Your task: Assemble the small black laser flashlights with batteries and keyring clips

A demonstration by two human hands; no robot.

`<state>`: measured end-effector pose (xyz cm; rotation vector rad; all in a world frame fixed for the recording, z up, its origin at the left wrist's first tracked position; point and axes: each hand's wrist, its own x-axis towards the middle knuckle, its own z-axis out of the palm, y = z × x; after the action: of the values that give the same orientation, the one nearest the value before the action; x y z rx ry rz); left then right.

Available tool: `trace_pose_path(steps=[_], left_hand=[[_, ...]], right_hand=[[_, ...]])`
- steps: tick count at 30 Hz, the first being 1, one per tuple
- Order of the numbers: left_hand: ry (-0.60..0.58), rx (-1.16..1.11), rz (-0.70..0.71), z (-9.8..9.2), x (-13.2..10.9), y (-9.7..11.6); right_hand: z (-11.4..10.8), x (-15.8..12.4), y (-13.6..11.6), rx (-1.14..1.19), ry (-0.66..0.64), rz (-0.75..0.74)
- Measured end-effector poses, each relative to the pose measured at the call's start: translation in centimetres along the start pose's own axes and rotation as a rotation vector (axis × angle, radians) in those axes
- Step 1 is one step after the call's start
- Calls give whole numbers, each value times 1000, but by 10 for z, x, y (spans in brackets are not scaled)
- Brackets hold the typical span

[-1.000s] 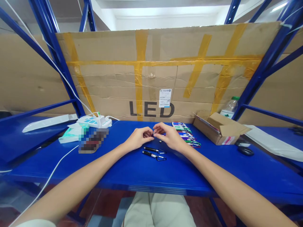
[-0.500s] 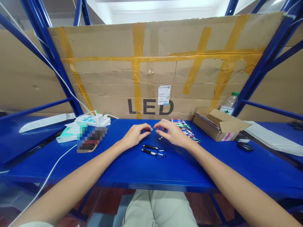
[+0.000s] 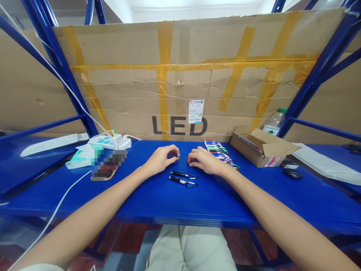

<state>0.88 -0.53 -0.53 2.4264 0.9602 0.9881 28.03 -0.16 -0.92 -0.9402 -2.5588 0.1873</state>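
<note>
Between thumb and fingers, my left hand (image 3: 163,159) pinches a small tube (image 3: 178,154), its round, hollow-looking silver end turned toward my right hand. Most of the tube is hidden by the fingers. My right hand (image 3: 203,160) rests low on the blue table with curled fingers, the tips together at the tabletop. Whatever is under those fingertips is hidden. Nearer to me lie two black penlights with carabiner clips, an upper penlight (image 3: 178,174) and a lower penlight (image 3: 177,180), side by side.
Beyond my right wrist lies a row of colourful penlights (image 3: 216,146). An opened cardboard box (image 3: 254,148), a bottle (image 3: 275,122) and a black mouse (image 3: 292,173) are at right. A power strip (image 3: 109,141) and a blurred phone (image 3: 108,165) are at left. Behind stands a cardboard wall (image 3: 126,94).
My right hand has drawn away from the tube and come down over the spot where small silver discs lay, which are now covered. The left hand keeps its pinch nearly in place.
</note>
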Motion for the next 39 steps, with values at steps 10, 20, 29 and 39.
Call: trace_pose_path(steps=[10,20,29,39], left_hand=[[-18,-29,-39,4,-1,-3],[-40,-21,-20,3,0,-3],[-36,-37,-88,4,0,-10],[-33,-49,-58,5,0,-5]], right_hand=[[-3,6,-13,402,186,96],[-1,10,-22,638,243,160],[6,11,-8,745,225,215],[-4,11,-20,617,383,174]])
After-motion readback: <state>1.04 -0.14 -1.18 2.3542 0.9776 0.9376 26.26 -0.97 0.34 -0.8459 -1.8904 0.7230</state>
